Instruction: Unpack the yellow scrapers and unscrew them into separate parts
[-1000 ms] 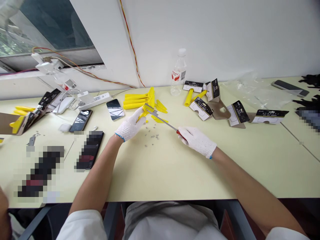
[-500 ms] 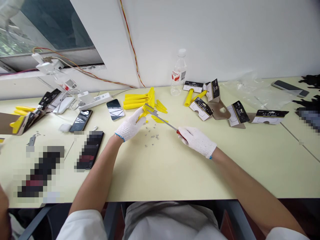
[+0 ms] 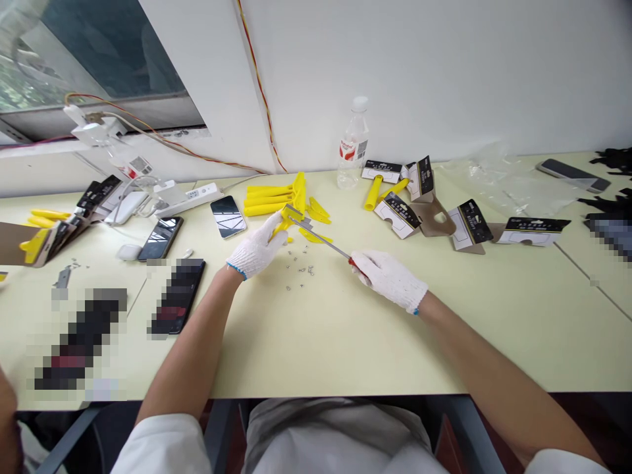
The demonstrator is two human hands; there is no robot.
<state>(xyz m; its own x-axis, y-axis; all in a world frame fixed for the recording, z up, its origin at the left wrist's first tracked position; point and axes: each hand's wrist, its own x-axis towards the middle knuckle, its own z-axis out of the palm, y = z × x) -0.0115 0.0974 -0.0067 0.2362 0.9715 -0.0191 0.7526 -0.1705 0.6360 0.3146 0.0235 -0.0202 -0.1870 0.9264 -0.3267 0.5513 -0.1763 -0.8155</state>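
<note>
My left hand (image 3: 257, 249), in a white knit glove, is closed around a yellow scraper (image 3: 285, 220) with a metal plate at its head. In my gloved right hand (image 3: 390, 275) is a screwdriver (image 3: 328, 243) with a red handle, mostly covered by the fingers. Its long shaft points left, and the tip meets the scraper's metal head. Several small screws (image 3: 302, 270) lie scattered on the table below. Just behind my left hand rests a row of yellow scraper handles (image 3: 271, 197), with loose yellow pieces (image 3: 318, 210) beside them.
A plastic bottle (image 3: 353, 145) stands against the wall. Black-and-white packaging cards (image 3: 471, 227) and a clear plastic bag (image 3: 508, 178) lie at the right. Phones (image 3: 228, 217), a power strip (image 3: 192, 196) and more packaged yellow tools (image 3: 49, 220) occupy the left. Part of another person shows at the lower left edge.
Almost nothing differs. Both hands hold the same position, with the screwdriver tip still at the scraper's head.
</note>
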